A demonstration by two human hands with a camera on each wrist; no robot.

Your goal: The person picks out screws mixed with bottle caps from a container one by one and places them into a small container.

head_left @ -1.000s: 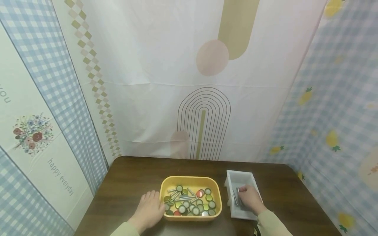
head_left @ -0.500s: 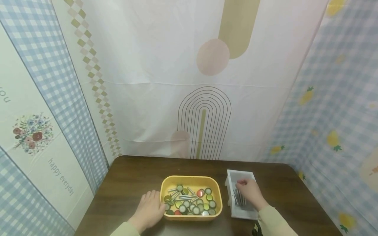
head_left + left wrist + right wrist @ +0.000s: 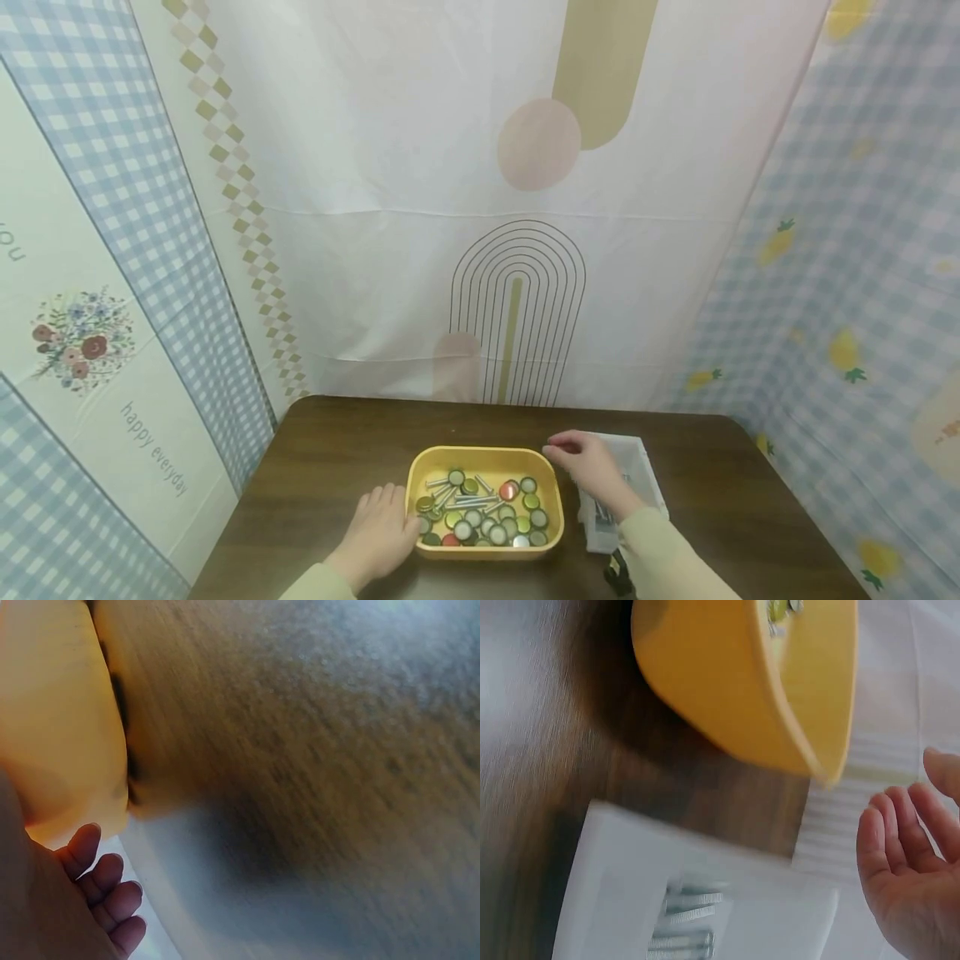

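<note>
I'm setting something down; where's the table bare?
The table is bare left of the left hand, behind the yellow bin and right of the white tray. Crowded: the yellow bin's caps and screws; the right hand partly hides the tray.

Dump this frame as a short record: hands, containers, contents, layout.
left hand: against the left side of the yellow tub
right hand: hovers near the far left corner of the white tray, nothing visible in it
yellow tub: screws, bottle caps
white tray: screws only, as far as visible
layout: containers apart on wooden table
</note>
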